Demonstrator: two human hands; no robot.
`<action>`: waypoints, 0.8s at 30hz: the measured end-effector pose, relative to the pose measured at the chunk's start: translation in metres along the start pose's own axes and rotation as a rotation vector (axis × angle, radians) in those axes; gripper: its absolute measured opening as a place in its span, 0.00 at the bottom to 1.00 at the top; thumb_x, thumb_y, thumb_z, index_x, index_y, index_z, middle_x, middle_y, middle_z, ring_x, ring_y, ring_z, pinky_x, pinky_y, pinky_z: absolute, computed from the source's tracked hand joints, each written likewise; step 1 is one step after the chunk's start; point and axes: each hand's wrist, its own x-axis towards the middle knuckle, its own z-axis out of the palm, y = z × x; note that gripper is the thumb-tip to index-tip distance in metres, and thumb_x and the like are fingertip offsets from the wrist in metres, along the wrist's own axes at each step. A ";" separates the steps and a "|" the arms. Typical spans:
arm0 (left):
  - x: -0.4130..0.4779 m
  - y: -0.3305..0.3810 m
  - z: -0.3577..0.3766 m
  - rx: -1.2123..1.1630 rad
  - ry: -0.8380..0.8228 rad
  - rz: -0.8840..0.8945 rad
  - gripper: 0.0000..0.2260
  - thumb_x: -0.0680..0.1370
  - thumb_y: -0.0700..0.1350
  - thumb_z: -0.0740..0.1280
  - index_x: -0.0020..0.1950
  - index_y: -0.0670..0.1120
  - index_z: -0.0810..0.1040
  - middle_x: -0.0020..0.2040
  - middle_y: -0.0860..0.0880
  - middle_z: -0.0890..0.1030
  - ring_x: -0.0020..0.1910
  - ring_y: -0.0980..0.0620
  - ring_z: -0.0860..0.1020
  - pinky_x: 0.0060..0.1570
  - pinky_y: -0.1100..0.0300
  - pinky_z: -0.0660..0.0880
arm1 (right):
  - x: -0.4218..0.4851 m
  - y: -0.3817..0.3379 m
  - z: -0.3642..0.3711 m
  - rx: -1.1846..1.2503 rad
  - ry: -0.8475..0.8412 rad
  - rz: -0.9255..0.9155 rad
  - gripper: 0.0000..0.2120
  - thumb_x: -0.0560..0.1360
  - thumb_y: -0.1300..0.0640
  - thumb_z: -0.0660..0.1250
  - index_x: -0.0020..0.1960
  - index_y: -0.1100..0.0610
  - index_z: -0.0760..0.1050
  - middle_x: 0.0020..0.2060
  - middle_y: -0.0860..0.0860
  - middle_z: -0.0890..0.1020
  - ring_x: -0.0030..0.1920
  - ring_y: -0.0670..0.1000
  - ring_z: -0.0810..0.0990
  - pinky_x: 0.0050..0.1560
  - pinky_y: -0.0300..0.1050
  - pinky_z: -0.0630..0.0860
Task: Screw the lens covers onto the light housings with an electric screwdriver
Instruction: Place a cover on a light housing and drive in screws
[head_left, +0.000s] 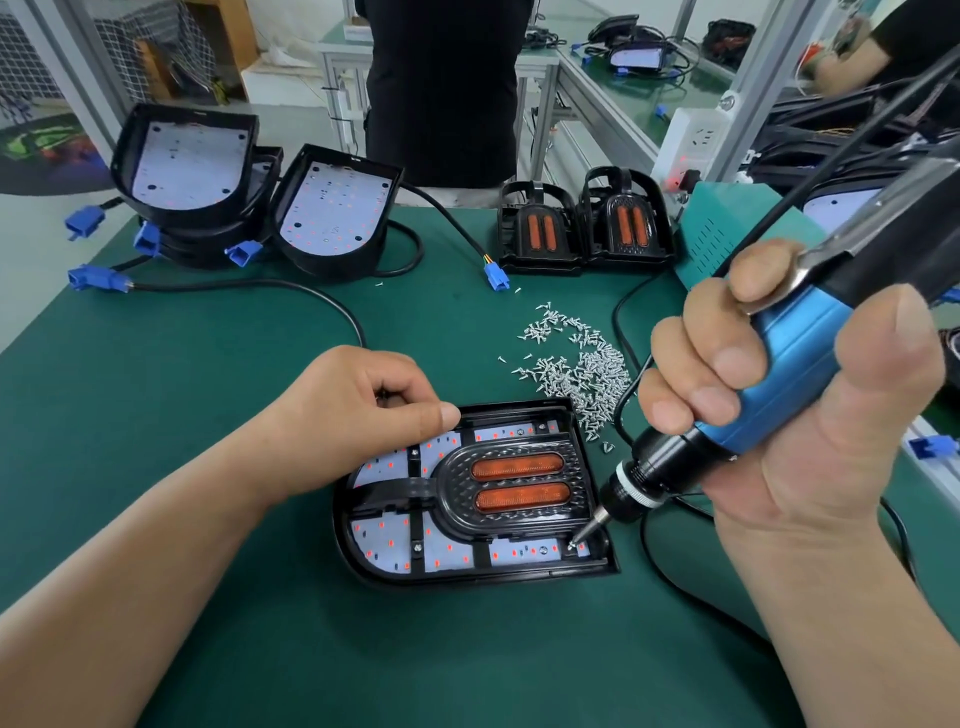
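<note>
Screwdriver (789, 358) clamped in right grip (852, 457), rear cut off; left grip (353, 415) curled, contents unclear.

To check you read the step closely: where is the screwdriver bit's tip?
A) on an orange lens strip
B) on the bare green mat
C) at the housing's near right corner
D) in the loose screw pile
C: the right hand holds the electric screwdriver with its bit down at the near right corner of the light housing, away from the screw pile.

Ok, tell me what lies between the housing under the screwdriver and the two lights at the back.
Head view: a pile of loose screws on the mat, between the housing and those lights.
</note>
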 end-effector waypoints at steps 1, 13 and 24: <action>0.000 0.000 0.000 0.005 0.001 0.003 0.11 0.72 0.55 0.76 0.35 0.50 0.84 0.34 0.52 0.78 0.33 0.57 0.72 0.36 0.64 0.69 | 0.000 0.002 -0.005 -0.032 0.034 0.050 0.23 0.74 0.43 0.77 0.53 0.60 0.73 0.33 0.51 0.75 0.28 0.49 0.71 0.34 0.44 0.78; -0.001 -0.003 0.001 0.008 0.005 -0.014 0.14 0.72 0.58 0.76 0.36 0.49 0.83 0.31 0.52 0.73 0.32 0.55 0.69 0.33 0.60 0.67 | 0.002 0.005 -0.008 -0.069 -0.030 0.109 0.22 0.73 0.42 0.77 0.50 0.57 0.72 0.32 0.48 0.76 0.28 0.46 0.74 0.32 0.42 0.76; -0.001 -0.003 -0.002 0.014 -0.009 0.012 0.17 0.70 0.64 0.74 0.38 0.50 0.84 0.35 0.45 0.76 0.33 0.54 0.70 0.37 0.57 0.69 | 0.005 0.010 -0.016 -0.076 0.117 0.030 0.26 0.75 0.34 0.66 0.57 0.56 0.73 0.36 0.46 0.74 0.33 0.45 0.72 0.39 0.41 0.77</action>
